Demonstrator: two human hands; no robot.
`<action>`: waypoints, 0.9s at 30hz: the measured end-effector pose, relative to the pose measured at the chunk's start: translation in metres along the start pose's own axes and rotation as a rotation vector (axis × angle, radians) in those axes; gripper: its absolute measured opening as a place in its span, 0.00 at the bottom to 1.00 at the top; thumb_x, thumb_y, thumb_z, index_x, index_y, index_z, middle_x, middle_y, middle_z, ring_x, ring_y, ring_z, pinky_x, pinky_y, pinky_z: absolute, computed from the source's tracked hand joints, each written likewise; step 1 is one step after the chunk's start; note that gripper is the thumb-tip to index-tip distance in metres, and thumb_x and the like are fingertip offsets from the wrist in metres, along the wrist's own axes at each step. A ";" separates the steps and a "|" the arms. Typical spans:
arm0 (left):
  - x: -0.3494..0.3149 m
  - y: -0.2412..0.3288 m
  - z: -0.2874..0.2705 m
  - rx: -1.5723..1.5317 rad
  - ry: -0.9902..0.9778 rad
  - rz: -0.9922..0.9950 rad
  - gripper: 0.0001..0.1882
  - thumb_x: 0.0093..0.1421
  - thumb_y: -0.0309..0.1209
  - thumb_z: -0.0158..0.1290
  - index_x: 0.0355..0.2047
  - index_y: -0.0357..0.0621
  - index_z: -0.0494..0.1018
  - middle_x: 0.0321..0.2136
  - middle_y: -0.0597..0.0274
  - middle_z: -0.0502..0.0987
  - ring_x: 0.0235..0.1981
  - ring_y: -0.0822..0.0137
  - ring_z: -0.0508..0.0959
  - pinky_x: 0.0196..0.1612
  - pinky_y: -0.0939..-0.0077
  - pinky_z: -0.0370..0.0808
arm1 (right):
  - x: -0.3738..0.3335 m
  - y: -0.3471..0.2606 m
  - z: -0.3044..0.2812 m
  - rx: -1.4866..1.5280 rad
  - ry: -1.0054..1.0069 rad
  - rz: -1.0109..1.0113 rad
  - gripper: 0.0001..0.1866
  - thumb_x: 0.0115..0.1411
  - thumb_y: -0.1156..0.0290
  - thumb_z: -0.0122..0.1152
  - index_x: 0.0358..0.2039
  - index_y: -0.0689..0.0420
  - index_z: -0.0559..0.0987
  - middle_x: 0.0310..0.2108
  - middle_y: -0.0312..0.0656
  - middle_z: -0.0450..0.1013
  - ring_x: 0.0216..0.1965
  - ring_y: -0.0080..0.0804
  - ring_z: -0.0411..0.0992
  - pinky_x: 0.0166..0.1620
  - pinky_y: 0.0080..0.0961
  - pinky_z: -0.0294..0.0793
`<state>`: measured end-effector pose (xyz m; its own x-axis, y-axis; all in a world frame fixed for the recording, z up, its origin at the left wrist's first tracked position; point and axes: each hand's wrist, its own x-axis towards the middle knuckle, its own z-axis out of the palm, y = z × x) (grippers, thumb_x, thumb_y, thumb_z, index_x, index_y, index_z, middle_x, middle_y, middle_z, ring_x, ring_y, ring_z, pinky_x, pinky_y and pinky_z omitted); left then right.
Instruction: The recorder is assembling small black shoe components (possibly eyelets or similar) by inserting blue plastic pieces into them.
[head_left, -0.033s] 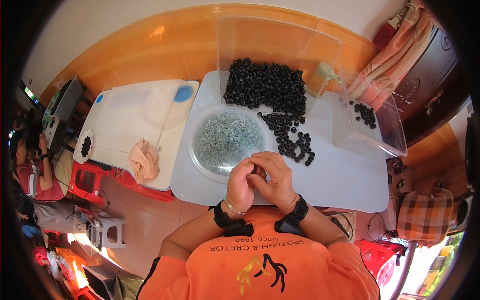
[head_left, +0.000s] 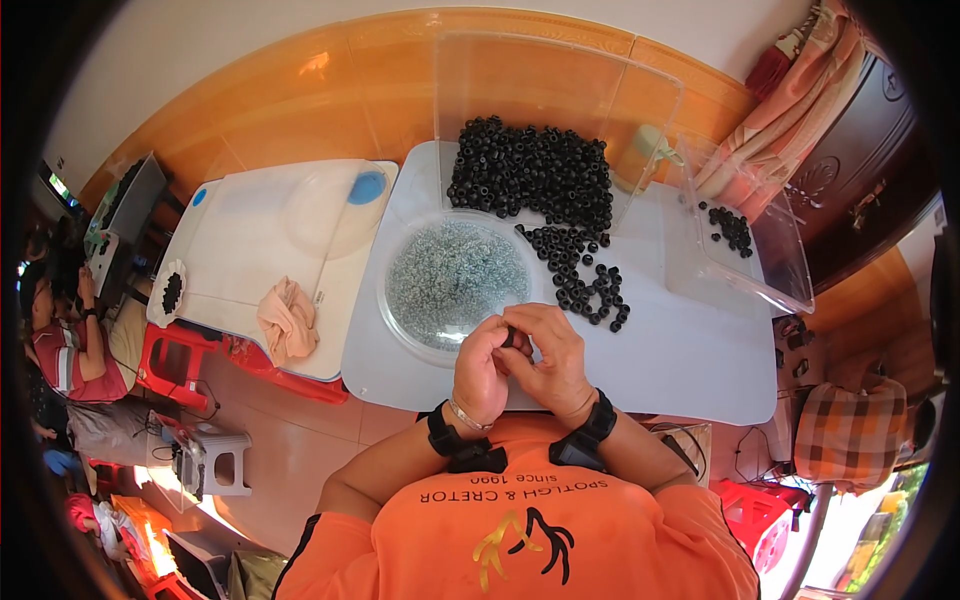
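Observation:
My left hand (head_left: 481, 375) and my right hand (head_left: 552, 358) meet at the near edge of the round tray. Between their closed fingertips is a small black round piece (head_left: 510, 338), partly covered by the fingers. Just beyond the hands, the clear round tray (head_left: 388, 318) holds a heap of tiny glassy pale-blue beads (head_left: 455, 278). Many black round pieces with holes (head_left: 530, 170) are piled in the clear bin lying at the back. A loose trail of similar black pieces (head_left: 585, 290) spreads out from it toward my right hand.
At the right stands a second clear bin (head_left: 790, 285) with several black pieces. A pale green cup (head_left: 645, 150) sits behind. The left table carries a crumpled peach cloth (head_left: 288, 320) and a small white dish (head_left: 168, 310). Another person (head_left: 90, 350) sits far left, near a red stool (head_left: 172, 365).

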<state>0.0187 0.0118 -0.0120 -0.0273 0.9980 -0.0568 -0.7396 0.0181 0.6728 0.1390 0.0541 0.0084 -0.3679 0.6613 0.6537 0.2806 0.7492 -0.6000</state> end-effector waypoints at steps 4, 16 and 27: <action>0.000 0.004 0.002 0.020 -0.029 -0.002 0.11 0.66 0.33 0.39 0.34 0.41 0.69 0.33 0.63 0.70 0.37 0.69 0.70 0.45 0.71 0.69 | 0.001 -0.001 -0.003 -0.053 0.011 -0.047 0.21 0.44 0.76 0.71 0.42 0.58 0.80 0.42 0.45 0.78 0.44 0.45 0.76 0.45 0.34 0.78; -0.005 0.011 0.014 0.093 -0.035 -0.086 0.15 0.71 0.38 0.39 0.34 0.42 0.70 0.32 0.66 0.73 0.32 0.76 0.72 0.36 0.77 0.71 | 0.008 0.002 -0.018 -0.121 0.054 -0.145 0.19 0.44 0.77 0.70 0.40 0.61 0.79 0.40 0.46 0.78 0.41 0.47 0.76 0.45 0.37 0.78; -0.009 0.004 0.014 0.298 0.049 -0.011 0.18 0.70 0.38 0.37 0.30 0.41 0.70 0.25 0.66 0.72 0.21 0.75 0.70 0.22 0.80 0.67 | 0.002 -0.004 -0.014 -0.084 0.008 -0.156 0.17 0.46 0.79 0.67 0.39 0.62 0.78 0.39 0.47 0.77 0.41 0.48 0.76 0.44 0.36 0.78</action>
<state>0.0254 0.0034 0.0013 -0.0585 0.9936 -0.0962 -0.5106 0.0531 0.8582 0.1498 0.0531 0.0181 -0.4061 0.5371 0.7393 0.2939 0.8428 -0.4509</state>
